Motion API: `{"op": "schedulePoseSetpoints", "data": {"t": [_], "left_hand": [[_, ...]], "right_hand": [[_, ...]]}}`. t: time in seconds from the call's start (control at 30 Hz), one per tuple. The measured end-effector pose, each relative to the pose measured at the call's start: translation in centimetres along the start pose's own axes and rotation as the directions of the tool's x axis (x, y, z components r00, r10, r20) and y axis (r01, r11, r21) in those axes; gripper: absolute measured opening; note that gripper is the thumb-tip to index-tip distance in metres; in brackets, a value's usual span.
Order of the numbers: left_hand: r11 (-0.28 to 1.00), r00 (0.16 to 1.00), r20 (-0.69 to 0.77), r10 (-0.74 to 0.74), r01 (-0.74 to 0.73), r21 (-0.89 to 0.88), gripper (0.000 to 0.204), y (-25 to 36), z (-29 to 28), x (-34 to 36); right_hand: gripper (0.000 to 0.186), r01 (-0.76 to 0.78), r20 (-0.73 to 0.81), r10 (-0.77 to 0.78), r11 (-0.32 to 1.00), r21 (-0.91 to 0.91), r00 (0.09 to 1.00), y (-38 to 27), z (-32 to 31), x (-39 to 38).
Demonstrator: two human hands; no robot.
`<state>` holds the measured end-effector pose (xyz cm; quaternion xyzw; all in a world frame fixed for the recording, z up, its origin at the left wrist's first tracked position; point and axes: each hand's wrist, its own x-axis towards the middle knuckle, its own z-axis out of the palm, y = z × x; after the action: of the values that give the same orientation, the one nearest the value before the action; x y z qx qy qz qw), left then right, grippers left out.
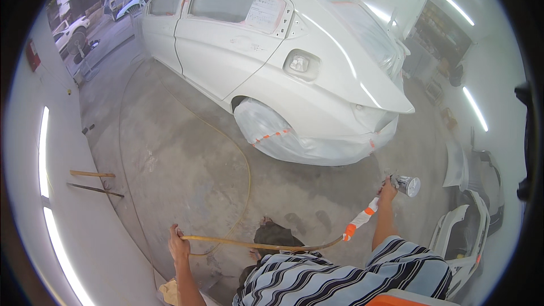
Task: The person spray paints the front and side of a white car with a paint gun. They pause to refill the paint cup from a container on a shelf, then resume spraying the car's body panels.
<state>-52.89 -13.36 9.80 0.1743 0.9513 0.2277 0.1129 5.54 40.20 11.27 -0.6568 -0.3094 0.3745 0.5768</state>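
**Inspector:** Spray gun (403, 185)?

**Assistant:** At four o'clock, right hand (388, 191) wrapped around its handle, cup pointing right.

**Inspector:** Hose?

**Assistant:** The yellow air hose (255, 244) runs from the gun's taped end to the left hand (178, 245) at seven o'clock, fingers closed round it; beyond that it loops across the concrete floor (181, 158).

**Inspector:** Surroundings?

**Assistant:** White car (272, 51) at twelve o'clock, rear wheel masked (266, 124). Loose bumper panels (467, 232) at four o'clock.

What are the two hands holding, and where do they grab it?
The right hand grips a spray gun by its handle. The left hand holds the yellow hose partway along.
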Motion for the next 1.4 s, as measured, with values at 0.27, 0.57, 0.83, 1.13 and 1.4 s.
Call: {"op": "schedulePoseSetpoints", "data": {"t": [0.27, 0.57, 0.83, 1.13, 1.4], "left_hand": [[0.900, 0.939, 0.107, 0.326, -0.343, 0.270, 0.027, -3.3, -0.5, 7.3], [0.935, 0.686, 0.689, -0.234, -0.036, 0.353, 0.037, -10.4, 13.7, 1.6], [0.989, 0.864, 0.487, -0.125, 0.151, -0.014, 0.042, -5.7, 16.1, 4.5], [0.978, 0.959, 0.211, 0.186, -0.201, 0.052, 0.049, 1.6, 9.1, 21.0], [0.986, 0.938, 0.323, 0.125, -0.154, 0.066, 0.044, 0.9, 8.2, 29.3]], "right_hand": [[0.039, 0.022, -0.170, 0.052, 0.913, 0.407, 0.984, -6.4, 6.2, 1.7], [0.060, 0.089, -0.174, -0.045, 0.963, 0.255, 0.984, -6.7, 7.8, 2.8], [0.059, 0.060, -0.284, 0.013, 0.967, 0.249, 0.959, -5.1, 10.2, 3.8], [0.050, 0.123, -0.229, -0.077, 0.974, 0.193, 0.970, -4.2, 16.8, 1.8], [0.044, 0.064, -0.223, -0.001, 0.958, 0.279, 0.975, -1.9, 28.0, -3.1]]}}
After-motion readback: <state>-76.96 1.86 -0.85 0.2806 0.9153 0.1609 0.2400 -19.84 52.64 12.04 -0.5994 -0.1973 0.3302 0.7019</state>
